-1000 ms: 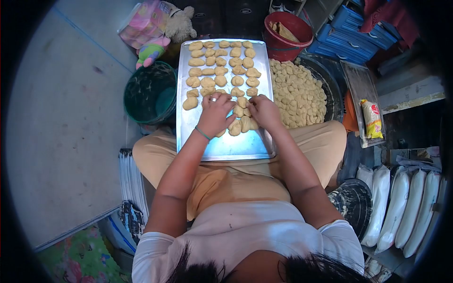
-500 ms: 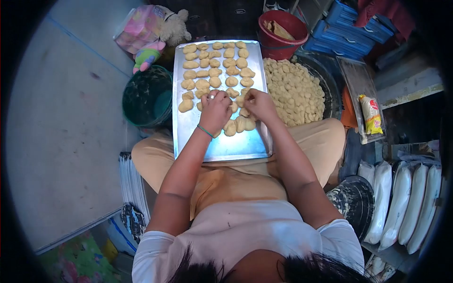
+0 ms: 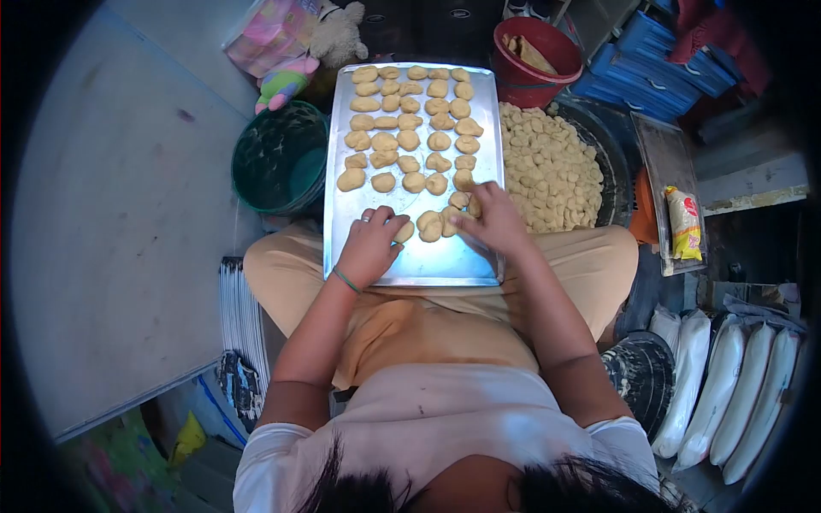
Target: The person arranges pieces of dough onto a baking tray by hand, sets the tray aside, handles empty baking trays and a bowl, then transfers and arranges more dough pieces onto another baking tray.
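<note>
A metal tray point(image 3: 376, 265) rests on my lap, with rows of dough pieces point(image 3: 408, 139) over its upper part. Below the rows lies a looser group of dough pieces point(image 3: 430, 226). My left hand point(image 3: 369, 244) is low on the tray, its fingers bent beside a single dough piece point(image 3: 404, 232) and partly over it. At the right side of the loose group is my right hand point(image 3: 498, 221), thumb and fingers apart around the dough pieces there, touching them. Nothing is lifted off the tray.
A black basin point(image 3: 617, 184) heaped with dough pieces point(image 3: 552, 171) stands right of the tray. Behind it is a red bucket point(image 3: 537, 85); a green bucket point(image 3: 278, 162) is at the left. A board point(image 3: 658, 162) bears a yellow packet point(image 3: 684, 224).
Both hands have moved down the tray, my left hand also leftward. The lowest full row of dough pieces now shows uncovered. The view has shifted slightly.
</note>
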Demonstrator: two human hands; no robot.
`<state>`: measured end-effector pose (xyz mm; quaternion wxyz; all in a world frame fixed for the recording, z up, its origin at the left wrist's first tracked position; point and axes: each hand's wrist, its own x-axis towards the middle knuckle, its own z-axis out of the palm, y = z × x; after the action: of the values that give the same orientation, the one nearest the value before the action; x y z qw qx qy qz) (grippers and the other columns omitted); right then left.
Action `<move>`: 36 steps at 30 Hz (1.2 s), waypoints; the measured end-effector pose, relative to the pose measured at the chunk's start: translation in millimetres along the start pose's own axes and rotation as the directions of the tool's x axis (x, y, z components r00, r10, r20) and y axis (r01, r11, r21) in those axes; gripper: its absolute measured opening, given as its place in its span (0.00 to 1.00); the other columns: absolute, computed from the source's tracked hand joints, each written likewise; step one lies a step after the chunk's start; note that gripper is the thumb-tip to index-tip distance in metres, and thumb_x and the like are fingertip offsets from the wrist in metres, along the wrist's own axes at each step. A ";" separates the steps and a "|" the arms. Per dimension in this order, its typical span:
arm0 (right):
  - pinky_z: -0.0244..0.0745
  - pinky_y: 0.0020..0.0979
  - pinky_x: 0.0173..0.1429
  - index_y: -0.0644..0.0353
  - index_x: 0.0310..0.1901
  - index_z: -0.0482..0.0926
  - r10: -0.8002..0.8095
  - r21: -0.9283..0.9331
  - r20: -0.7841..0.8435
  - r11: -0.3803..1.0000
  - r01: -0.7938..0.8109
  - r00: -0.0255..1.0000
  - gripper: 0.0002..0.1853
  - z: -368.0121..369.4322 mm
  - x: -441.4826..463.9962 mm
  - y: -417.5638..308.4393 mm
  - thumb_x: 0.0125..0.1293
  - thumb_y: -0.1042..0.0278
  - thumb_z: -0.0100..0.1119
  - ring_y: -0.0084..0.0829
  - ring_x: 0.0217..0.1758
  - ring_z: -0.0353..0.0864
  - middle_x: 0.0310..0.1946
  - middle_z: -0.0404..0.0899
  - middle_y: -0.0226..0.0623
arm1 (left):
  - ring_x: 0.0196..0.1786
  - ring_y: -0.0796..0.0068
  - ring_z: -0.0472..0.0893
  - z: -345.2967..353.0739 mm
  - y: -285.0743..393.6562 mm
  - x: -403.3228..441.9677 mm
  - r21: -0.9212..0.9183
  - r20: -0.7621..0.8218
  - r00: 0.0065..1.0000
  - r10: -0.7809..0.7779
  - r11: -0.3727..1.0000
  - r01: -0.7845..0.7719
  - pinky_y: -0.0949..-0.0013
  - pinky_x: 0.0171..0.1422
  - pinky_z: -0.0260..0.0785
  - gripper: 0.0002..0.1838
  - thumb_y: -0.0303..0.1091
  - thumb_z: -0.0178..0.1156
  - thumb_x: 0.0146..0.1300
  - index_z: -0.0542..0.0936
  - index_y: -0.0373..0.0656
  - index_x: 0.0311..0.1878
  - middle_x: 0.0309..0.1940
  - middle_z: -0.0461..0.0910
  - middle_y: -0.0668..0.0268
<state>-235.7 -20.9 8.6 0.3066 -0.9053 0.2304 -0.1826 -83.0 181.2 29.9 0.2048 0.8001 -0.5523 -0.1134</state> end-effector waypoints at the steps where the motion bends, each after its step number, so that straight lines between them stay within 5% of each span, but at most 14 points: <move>1: 0.73 0.43 0.51 0.57 0.50 0.77 -0.055 -0.045 0.017 0.997 0.056 0.998 0.23 4.6 -7.8 -4.5 0.57 0.52 0.66 0.47 0.46 0.76 0.42 0.73 0.45 | 0.52 0.55 0.74 2.2 -5.9 -7.9 -0.070 0.046 0.998 -0.048 0.996 0.051 0.52 0.52 0.68 0.18 0.28 0.66 0.51 0.80 0.44 0.48 0.44 0.75 0.59; 4: 0.72 0.44 0.52 0.56 0.50 0.77 0.030 0.059 0.160 0.997 -0.040 0.987 0.23 16.1 -21.8 -27.0 0.56 0.54 0.66 0.48 0.48 0.75 0.42 0.73 0.46 | 0.53 0.49 0.74 -3.1 -22.3 -20.2 -0.228 0.102 0.985 -0.141 0.960 0.161 0.52 0.57 0.68 0.17 0.27 0.63 0.53 0.80 0.41 0.48 0.49 0.74 0.56; 7: 0.73 0.43 0.52 0.57 0.48 0.76 -0.085 0.125 0.218 0.990 0.059 0.972 0.19 31.8 -19.2 -43.9 0.56 0.58 0.65 0.47 0.47 0.76 0.41 0.74 0.44 | 0.56 0.48 0.74 -20.2 -36.3 -14.4 -0.033 -0.210 0.970 -0.121 0.993 0.116 0.54 0.61 0.67 0.13 0.26 0.62 0.54 0.81 0.40 0.44 0.52 0.74 0.49; 8: 0.73 0.43 0.52 0.57 0.47 0.75 -0.125 0.152 0.205 0.984 0.094 0.971 0.19 36.9 -12.6 -49.3 0.56 0.59 0.65 0.47 0.46 0.76 0.40 0.74 0.44 | 0.60 0.47 0.72 -27.0 -39.0 -5.9 -0.103 -0.229 0.954 -0.194 0.979 0.175 0.57 0.65 0.65 0.11 0.28 0.64 0.55 0.82 0.39 0.42 0.58 0.72 0.45; 15: 0.73 0.42 0.55 0.59 0.47 0.74 -0.083 0.273 0.163 0.961 0.036 0.983 0.19 61.4 28.9 -70.6 0.53 0.69 0.62 0.48 0.52 0.77 0.45 0.77 0.46 | 0.61 0.50 0.73 -21.8 -67.2 8.6 -0.208 -0.159 0.981 -0.109 0.975 0.075 0.60 0.64 0.67 0.12 0.30 0.66 0.55 0.81 0.39 0.42 0.63 0.69 0.48; 22: 0.73 0.40 0.55 0.57 0.54 0.78 -0.101 0.293 0.241 0.956 0.027 0.965 0.23 59.5 26.7 -61.3 0.53 0.72 0.59 0.46 0.50 0.77 0.45 0.75 0.46 | 0.52 0.51 0.76 -21.0 -59.5 -0.8 -0.245 -0.140 0.966 -0.216 0.953 0.177 0.54 0.57 0.70 0.14 0.25 0.63 0.52 0.81 0.39 0.44 0.47 0.75 0.56; 28: 0.73 0.39 0.54 0.56 0.56 0.77 -0.165 0.266 0.273 0.960 0.090 0.948 0.24 52.6 26.2 -57.2 0.54 0.71 0.60 0.47 0.51 0.78 0.46 0.75 0.47 | 0.54 0.62 0.74 -17.8 -40.6 5.1 0.102 -0.413 0.911 0.000 0.994 0.046 0.57 0.57 0.64 0.13 0.27 0.61 0.55 0.82 0.46 0.45 0.43 0.77 0.64; 30: 0.75 0.40 0.53 0.56 0.53 0.76 -0.196 0.331 0.166 0.934 0.133 0.966 0.22 62.9 28.6 -57.2 0.54 0.71 0.62 0.48 0.50 0.79 0.47 0.78 0.47 | 0.54 0.64 0.73 -7.9 -29.7 10.9 0.078 -0.334 0.940 0.069 0.996 -0.045 0.58 0.57 0.62 0.13 0.28 0.62 0.55 0.82 0.48 0.45 0.43 0.77 0.67; 34: 0.76 0.39 0.46 0.61 0.45 0.75 0.055 0.244 0.269 0.962 -0.124 0.961 0.16 44.1 25.5 -48.6 0.55 0.70 0.67 0.47 0.41 0.82 0.36 0.81 0.44 | 0.50 0.64 0.74 -4.9 -37.3 18.0 0.163 -0.229 0.969 0.088 0.985 -0.051 0.59 0.55 0.60 0.12 0.30 0.62 0.55 0.82 0.50 0.44 0.41 0.77 0.68; 36: 0.76 0.39 0.46 0.62 0.44 0.75 0.214 0.434 0.246 0.848 -0.305 0.945 0.19 39.6 24.4 -48.1 0.54 0.64 0.70 0.46 0.42 0.82 0.35 0.81 0.45 | 0.49 0.63 0.75 -3.6 -37.4 19.9 0.177 -0.291 0.950 0.116 0.982 -0.066 0.58 0.55 0.60 0.12 0.30 0.61 0.56 0.82 0.48 0.45 0.41 0.78 0.67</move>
<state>-182.2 18.8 14.4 0.5574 -0.7783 0.2702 -0.1030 -42.9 174.9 17.1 0.2240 0.7958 -0.5588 0.0650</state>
